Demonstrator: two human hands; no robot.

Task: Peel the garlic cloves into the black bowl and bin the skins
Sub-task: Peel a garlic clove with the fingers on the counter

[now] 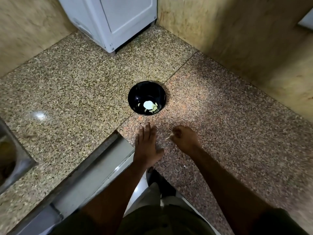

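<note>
Worktop point(76, 85) of speckled stone fills most of the view, with a seam running across it. A white box-shaped machine point(115, 19) stands at the far corner, cut off at the top. A metal sink point(10, 155) shows only partly at the left edge. The round black bowl point(147, 97) sits in the middle, well beyond both hands. Pale peeled garlic cloves point(153, 107) lie in its bottom beside a bright glare spot. The left hand point(147, 146) lies flat on the stone, fingers spread straight. The right hand point(184, 139) is curled, its grip pinching a thin skin scrap point(168, 137), too small to see well. Another tiny white scrap point(185, 166) lies near the right arm.
</note>
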